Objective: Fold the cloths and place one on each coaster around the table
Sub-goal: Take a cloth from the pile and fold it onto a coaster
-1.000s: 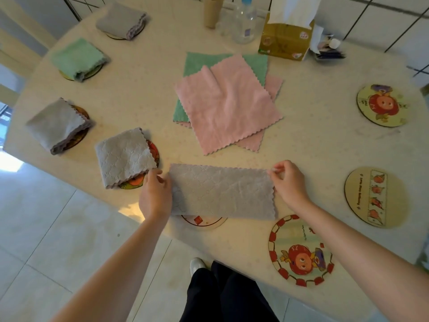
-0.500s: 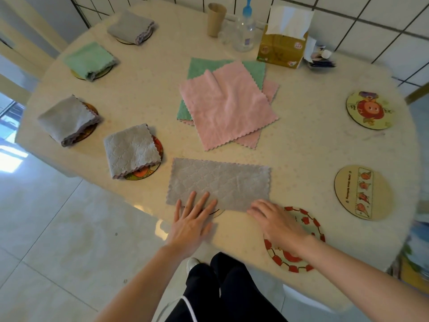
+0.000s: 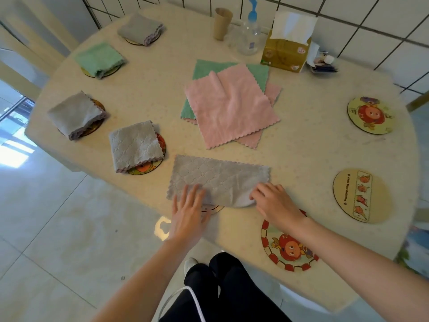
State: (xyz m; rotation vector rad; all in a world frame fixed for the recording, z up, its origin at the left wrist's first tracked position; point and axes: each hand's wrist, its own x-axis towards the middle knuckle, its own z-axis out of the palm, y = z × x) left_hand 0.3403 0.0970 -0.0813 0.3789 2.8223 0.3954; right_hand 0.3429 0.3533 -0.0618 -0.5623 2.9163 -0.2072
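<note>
A: Where is the grey cloth (image 3: 219, 178) being worked?

B: At the near edge of the table (image 3: 313, 145), folded once into a long strip, over a coaster (image 3: 212, 208) that is mostly hidden. The left hand (image 3: 188, 213) is laid flat on its near-left part, fingers straight and spread. The right hand (image 3: 274, 202) is curled at the near-right corner — whether the edge is pinched cannot be told.

A: How is the 2nd fold best made?

B: The left part should be held down while the right end is carried over to the left, scalloped edges matched — then the square is centred on the coaster. 4 coasters at the left are covered already.
</note>
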